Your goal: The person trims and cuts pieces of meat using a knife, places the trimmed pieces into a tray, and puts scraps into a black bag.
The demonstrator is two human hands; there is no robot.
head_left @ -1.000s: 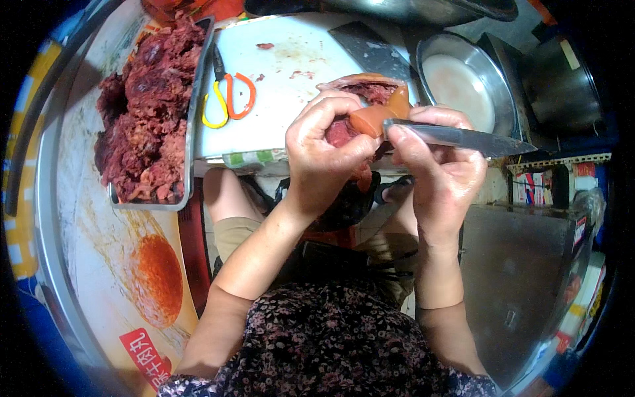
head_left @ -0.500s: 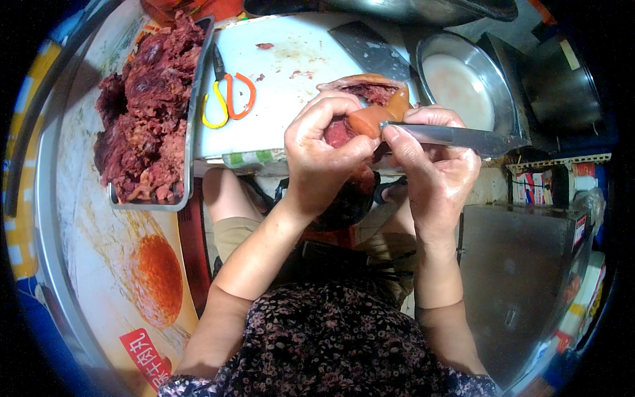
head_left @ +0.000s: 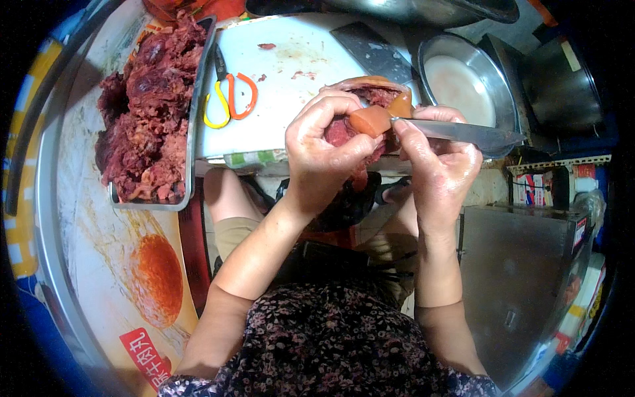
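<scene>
My left hand (head_left: 324,145) is closed around a chunk of raw red meat (head_left: 338,132) with a smooth amber-brown piece (head_left: 370,122) on it, pressed by the thumb. A second amber lobe (head_left: 401,104) and a pale-rimmed flap of meat (head_left: 367,85) show beyond the fingers. In my right hand (head_left: 440,155) is a knife (head_left: 469,132), pinched between thumb and fingers. Its blade points right, and its left end meets the amber piece. The knife's handle cannot be made out. A reddish strip (head_left: 360,178) hangs below the hands.
A metal tray (head_left: 188,192) heaped with dark red meat (head_left: 155,99) stands at left. Scissors (head_left: 228,99) with red and yellow handles lie on the white board (head_left: 264,126), near a dark flat slab (head_left: 374,49). A steel basin (head_left: 506,86) holds cloudy liquid at right.
The knife and my right hand have shifted slightly right, and the blade has turned a little. A gap has widened between the two amber lobes. My left hand keeps its grip.
</scene>
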